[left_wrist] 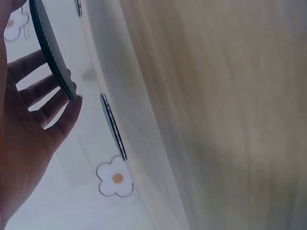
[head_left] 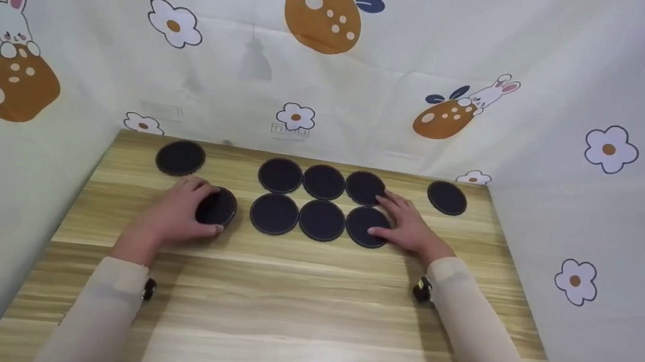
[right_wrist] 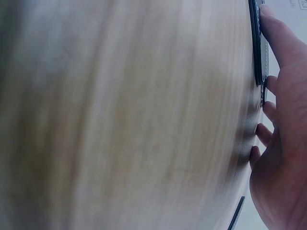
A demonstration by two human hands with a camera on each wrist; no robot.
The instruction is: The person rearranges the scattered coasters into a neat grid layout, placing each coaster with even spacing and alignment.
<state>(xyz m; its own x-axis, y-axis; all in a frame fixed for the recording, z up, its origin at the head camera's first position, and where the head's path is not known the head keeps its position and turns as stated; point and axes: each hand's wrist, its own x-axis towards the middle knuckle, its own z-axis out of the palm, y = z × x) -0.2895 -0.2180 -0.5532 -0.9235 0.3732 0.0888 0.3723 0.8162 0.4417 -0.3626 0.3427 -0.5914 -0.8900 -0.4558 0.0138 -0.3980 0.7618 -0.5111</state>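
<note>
Lining up discs (head_left: 322, 220), seemingly: left hand (head_left: 182, 213) grips a tilted disc (head_left: 217, 208), likely needing level lowering; right hand (head_left: 408, 224), fingers spread, touches two.

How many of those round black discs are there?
9 visible: back row of three, front row of three, held disc in the left hand, far-left disc, far-right disc. Any underneath would be hidden.
</note>
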